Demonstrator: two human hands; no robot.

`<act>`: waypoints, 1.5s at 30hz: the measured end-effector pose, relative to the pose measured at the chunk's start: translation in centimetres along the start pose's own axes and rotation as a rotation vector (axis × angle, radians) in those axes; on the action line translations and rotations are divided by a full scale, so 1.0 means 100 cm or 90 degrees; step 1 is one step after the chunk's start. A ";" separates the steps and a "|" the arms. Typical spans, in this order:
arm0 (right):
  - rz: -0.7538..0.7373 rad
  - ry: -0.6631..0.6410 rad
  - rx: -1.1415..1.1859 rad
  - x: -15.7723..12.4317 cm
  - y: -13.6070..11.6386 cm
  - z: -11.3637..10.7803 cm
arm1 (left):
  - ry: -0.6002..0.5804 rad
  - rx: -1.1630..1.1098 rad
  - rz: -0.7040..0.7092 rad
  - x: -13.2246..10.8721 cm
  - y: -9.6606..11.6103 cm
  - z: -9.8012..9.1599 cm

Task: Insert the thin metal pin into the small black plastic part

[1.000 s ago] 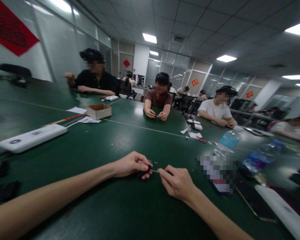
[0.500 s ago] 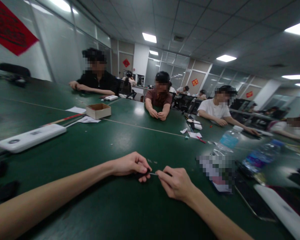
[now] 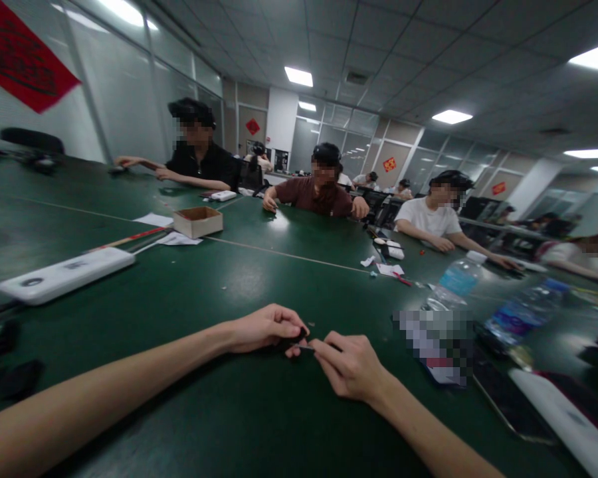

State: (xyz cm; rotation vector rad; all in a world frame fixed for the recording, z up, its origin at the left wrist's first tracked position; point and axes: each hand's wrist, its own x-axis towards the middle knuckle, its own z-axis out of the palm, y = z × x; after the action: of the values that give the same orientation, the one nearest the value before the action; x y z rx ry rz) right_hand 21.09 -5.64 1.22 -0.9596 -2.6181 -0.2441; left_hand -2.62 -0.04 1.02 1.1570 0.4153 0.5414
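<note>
My left hand (image 3: 263, 329) is closed in a pinch above the green table, thumb on top of a small dark piece (image 3: 301, 334). What that piece is, I cannot make out, since fingers cover most of it. Facing it, my right hand (image 3: 351, 366) grips the end of a thin greyish sliver (image 3: 305, 347) between thumb and fingers. The sliver points left toward the dark piece and lies close beneath it. Whether the two touch is too small to tell.
Left stand a white power strip (image 3: 70, 273) and an open cardboard box (image 3: 198, 226). On the right are water bottles (image 3: 458, 282), a dark phone (image 3: 511, 401) and a long white device (image 3: 568, 418). Several people sit around the green table (image 3: 179, 425).
My left hand has shifted slightly and tilted, exposing more of the dark piece, now above the sliver. My right hand has barely moved. The people across the table have spread their arms.
</note>
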 end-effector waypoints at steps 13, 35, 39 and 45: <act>0.188 0.066 0.105 0.005 0.003 0.007 | 0.088 -0.113 0.066 0.004 -0.001 -0.003; 0.214 0.060 0.074 0.006 0.004 0.009 | 0.130 -0.045 0.060 0.005 -0.002 0.000; 0.212 0.067 0.065 0.006 0.004 0.009 | 0.136 -0.041 0.066 0.007 -0.005 -0.004; 0.196 0.037 -0.025 0.006 0.000 0.006 | 0.149 -0.025 0.097 0.009 -0.007 -0.002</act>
State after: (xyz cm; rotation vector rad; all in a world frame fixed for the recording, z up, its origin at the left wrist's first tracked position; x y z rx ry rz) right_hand 20.48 -5.17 0.88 -1.3279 -2.3791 -0.2414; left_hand -1.91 0.41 0.30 1.0962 0.5181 0.8189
